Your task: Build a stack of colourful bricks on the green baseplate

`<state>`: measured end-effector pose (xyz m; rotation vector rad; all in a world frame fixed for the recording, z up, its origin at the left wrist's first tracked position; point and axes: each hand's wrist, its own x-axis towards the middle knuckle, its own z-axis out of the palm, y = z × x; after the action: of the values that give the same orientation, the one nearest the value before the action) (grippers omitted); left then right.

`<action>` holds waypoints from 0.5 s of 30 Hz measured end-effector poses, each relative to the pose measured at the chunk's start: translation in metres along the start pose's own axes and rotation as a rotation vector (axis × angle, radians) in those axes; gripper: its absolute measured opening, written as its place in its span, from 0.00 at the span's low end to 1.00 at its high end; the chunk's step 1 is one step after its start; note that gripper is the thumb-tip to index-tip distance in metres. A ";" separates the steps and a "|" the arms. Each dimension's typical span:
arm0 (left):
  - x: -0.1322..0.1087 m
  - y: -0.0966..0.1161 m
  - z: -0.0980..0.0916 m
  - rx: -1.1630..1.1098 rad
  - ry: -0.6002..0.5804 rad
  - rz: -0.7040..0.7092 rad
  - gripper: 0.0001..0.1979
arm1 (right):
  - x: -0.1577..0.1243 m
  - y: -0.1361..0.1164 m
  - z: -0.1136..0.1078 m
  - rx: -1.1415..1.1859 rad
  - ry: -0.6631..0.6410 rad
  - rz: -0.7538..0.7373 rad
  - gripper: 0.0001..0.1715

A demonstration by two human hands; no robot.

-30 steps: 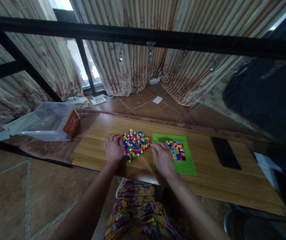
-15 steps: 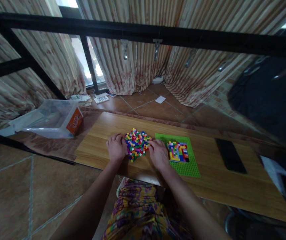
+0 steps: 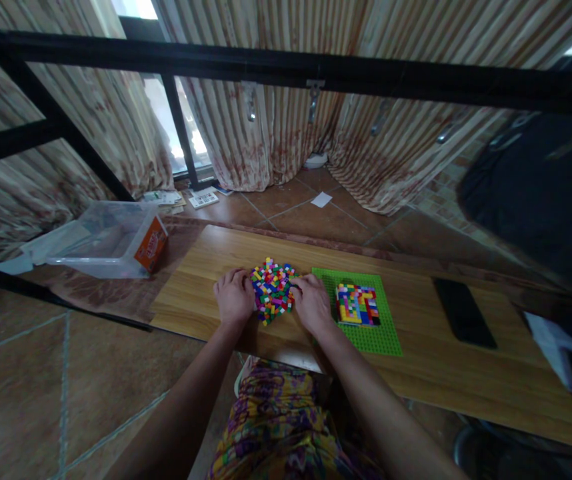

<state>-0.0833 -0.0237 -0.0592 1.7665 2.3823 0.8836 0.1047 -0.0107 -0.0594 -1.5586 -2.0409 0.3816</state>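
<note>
A pile of small coloured bricks (image 3: 272, 291) lies on the wooden table (image 3: 431, 373). My left hand (image 3: 233, 299) rests against the pile's left side with its fingers curled. Against the pile's right side lies my right hand (image 3: 311, 302), fingers bent onto the bricks. What the fingers hold, if anything, is hidden. To the right sits a green baseplate (image 3: 373, 337) with a patch of coloured bricks (image 3: 357, 304) pressed onto it.
A black phone (image 3: 463, 313) lies on the table at the right. On the floor to the left stands a clear plastic box (image 3: 111, 239) with an orange label. A black metal frame (image 3: 286, 67) crosses overhead. Something dark (image 3: 541, 200) hangs at the right.
My right hand has moved left from the green baseplate to the right side of the brick pile. My left hand has stayed at the pile's left side.
</note>
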 end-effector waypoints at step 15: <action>0.001 -0.001 0.001 -0.006 -0.002 0.001 0.13 | -0.025 -0.022 -0.036 1.253 0.022 0.450 0.17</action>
<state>-0.0841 -0.0229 -0.0603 1.7657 2.3751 0.8881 0.1123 -0.0440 -0.0247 -1.0942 -0.9323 1.4388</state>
